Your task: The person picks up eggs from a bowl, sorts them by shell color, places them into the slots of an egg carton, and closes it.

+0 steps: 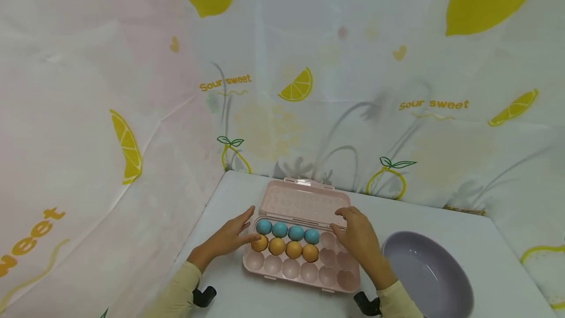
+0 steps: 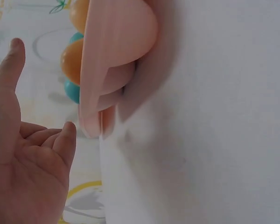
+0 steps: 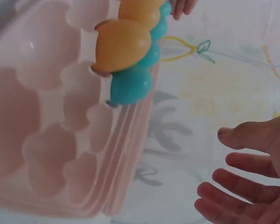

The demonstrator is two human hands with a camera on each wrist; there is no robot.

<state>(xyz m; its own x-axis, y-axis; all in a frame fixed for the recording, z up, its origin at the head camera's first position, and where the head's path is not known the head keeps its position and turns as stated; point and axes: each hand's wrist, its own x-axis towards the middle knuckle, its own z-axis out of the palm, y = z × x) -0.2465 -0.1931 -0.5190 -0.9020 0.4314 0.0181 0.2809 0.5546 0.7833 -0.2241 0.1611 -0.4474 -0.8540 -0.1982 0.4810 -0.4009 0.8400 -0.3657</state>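
A pink plastic egg carton [image 1: 290, 269] lies on the table with its lid [image 1: 304, 200] raised toward the back. Blue eggs [image 1: 280, 230] fill part of the back row, and orange eggs [image 1: 276, 246] part of the middle row; the front row's cups and those at the right end are bare. My left hand [image 1: 225, 237] is at the carton's left end, fingers extended, thumb overlapping the leftmost orange egg in the head view. Over the right end hovers my right hand [image 1: 359, 237], its fingers loosely bent and nothing held, as the right wrist view confirms.
A grey-purple bowl [image 1: 428, 269] stands on the white table [image 1: 229, 288] to the right of the carton, close by the right forearm. Behind and to the left, a lemon-printed backdrop [image 1: 265, 38] borders the table.
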